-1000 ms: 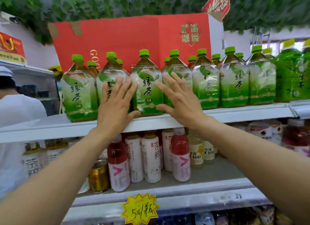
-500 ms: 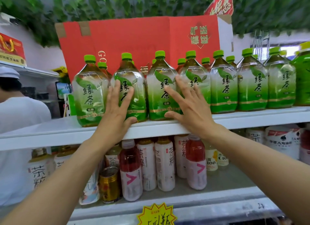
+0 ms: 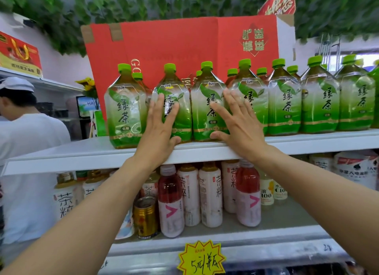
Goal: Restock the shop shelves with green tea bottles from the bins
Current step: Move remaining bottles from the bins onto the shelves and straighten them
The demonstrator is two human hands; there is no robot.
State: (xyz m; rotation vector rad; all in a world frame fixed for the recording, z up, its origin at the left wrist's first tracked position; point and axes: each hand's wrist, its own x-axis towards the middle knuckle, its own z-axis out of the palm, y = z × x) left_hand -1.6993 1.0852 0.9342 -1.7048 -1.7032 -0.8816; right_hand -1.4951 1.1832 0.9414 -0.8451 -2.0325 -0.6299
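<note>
Here, your left grip (image 3: 160,129) and right grip (image 3: 235,123) press flat, fingers straight, against green tea bottles (image 3: 284,102): green caps, amber shoulders, green-white labels, standing in a row on the upper shelf (image 3: 307,141).

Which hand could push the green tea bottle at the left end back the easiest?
Probably the left hand. It lies flat on the second bottle, right beside the end bottle. The right hand is further along the row and would have to cross over.

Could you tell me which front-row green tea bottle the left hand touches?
The second green-capped plastic bottle from the left; the left hand covers its label.
</note>
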